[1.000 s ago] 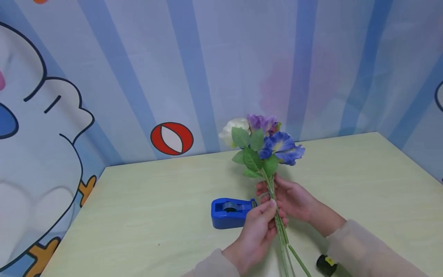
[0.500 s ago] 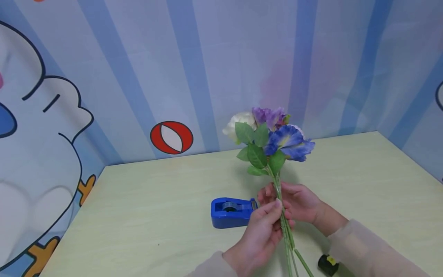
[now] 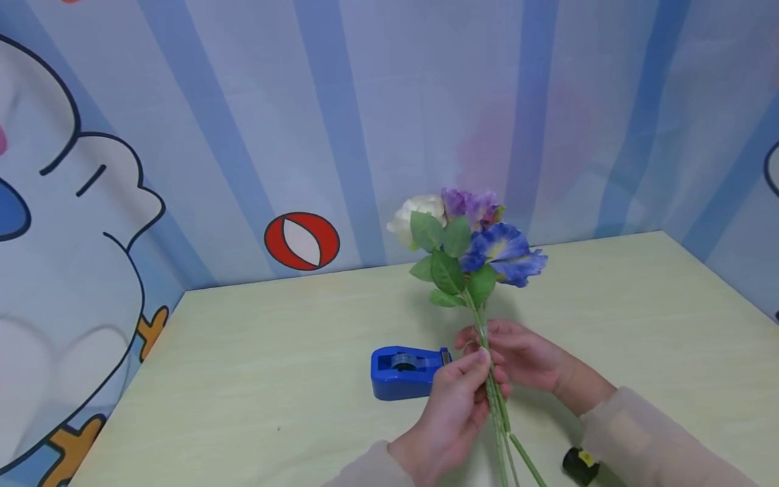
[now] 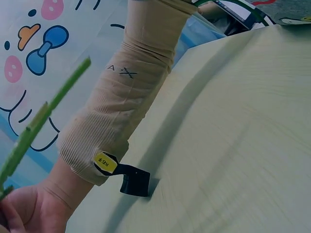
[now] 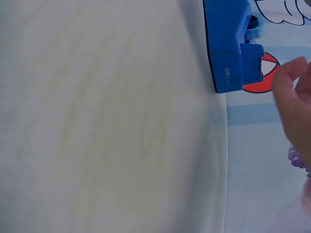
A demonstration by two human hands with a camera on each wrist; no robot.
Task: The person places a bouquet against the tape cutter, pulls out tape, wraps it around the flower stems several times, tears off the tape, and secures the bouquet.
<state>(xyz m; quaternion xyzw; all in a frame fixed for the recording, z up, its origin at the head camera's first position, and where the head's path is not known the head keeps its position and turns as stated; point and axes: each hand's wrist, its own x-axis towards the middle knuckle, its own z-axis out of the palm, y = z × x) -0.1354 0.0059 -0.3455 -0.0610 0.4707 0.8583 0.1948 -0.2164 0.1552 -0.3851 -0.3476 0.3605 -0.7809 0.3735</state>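
A bouquet of artificial flowers (image 3: 502, 253), with white, purple and blue blooms and green leaves, stands tilted over the table. My left hand (image 3: 447, 412) grips its green stems (image 3: 500, 412), thumb across the front. Behind the stems, my right hand (image 3: 526, 352) has its fingers curled round them just above the left thumb. A shiny band of clear tape (image 3: 483, 331) shows on the stems there. Left of the hands sits a blue tape dispenser (image 3: 402, 382) with a roll in it. The left wrist view catches the stem ends (image 4: 29, 131) beside the right forearm.
The pale table (image 3: 274, 358) reaches back to a blue striped cartoon backdrop (image 3: 414, 122). A black wrist mount (image 3: 580, 467) with a yellow label sits at the right sleeve. Dark objects (image 4: 233, 19) lie past the table edge in the left wrist view.
The bouquet rises and shifts right, then tips slightly back left, with both hands staying at the stems. The tape dispenser stays in place.
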